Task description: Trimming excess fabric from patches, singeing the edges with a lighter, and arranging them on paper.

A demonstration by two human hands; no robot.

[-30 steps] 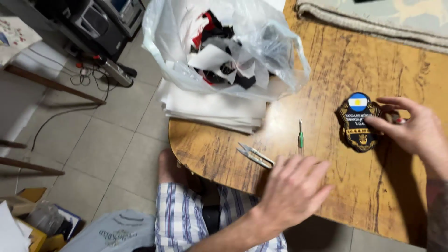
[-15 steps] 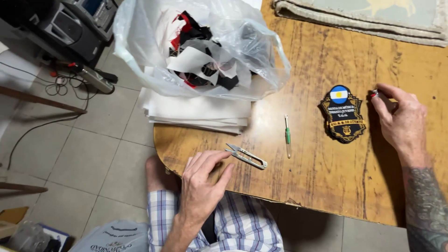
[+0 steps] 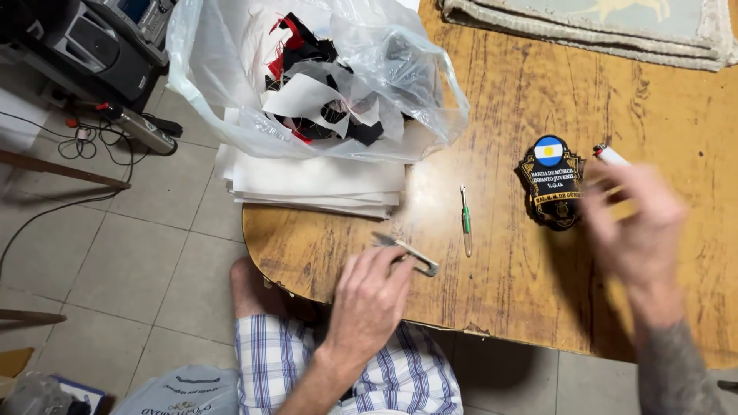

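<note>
Down at the near edge of the wooden tabletop (image 3: pixel 500 100), the left hand (image 3: pixel 367 301) lies with its fingers (image 3: pixel 388 265) loosely apart, their tips touching the handle end of a small metal thread snip (image 3: pixel 407 252); the snip lies flat, its blades pointing away toward the stack of white sheets (image 3: pixel 307 180). Just beyond it, a green-handled seam ripper (image 3: pixel 465 221) lies well clear of both hands. The right hand (image 3: pixel 634 223) is blurred above the table's right part, beside an embroidered shield patch (image 3: pixel 552 180); whether its fingers are closed I cannot tell. A white lighter (image 3: pixel 611 155) shows just past it. A clear plastic bag of fabric scraps (image 3: pixel 323 77) sits on the sheets.
</note>
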